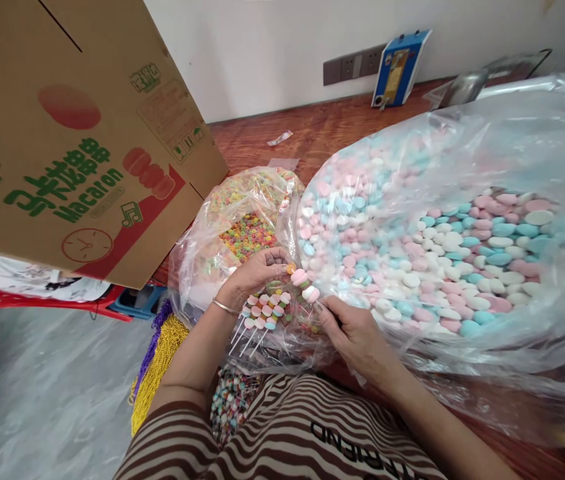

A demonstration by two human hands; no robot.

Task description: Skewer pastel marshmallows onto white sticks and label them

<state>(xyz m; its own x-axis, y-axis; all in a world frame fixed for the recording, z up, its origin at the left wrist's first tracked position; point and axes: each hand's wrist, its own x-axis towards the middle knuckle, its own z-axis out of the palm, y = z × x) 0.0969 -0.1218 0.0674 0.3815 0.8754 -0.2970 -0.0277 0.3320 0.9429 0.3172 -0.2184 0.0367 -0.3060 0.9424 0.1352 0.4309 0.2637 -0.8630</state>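
Observation:
My left hand (pixel 257 275) is closed, its thumb and fingertips pinching a small orange candy ring (pixel 291 268). The ring is at the upper end of a candy skewer (pixel 307 288) that carries pink and white candies with a green one between them. At the skewer's lower end my right hand (pixel 357 337) is closed in a pinch; the stick itself is mostly hidden. Several threaded candy skewers (pixel 265 310) with white sticks lie below my left hand, on clear plastic. Beyond that hand, an opened bag shows small colourful candy rings (pixel 249 235).
A large clear bag of pink, white and blue candies (pixel 482 260) spreads over the right side. A cardboard box (pixel 87 133) stands at the left. At the wall are a blue box-shaped device (pixel 401 69) and sockets (pixel 352 65). Yellow bead strings (pixel 165 360) hang at left.

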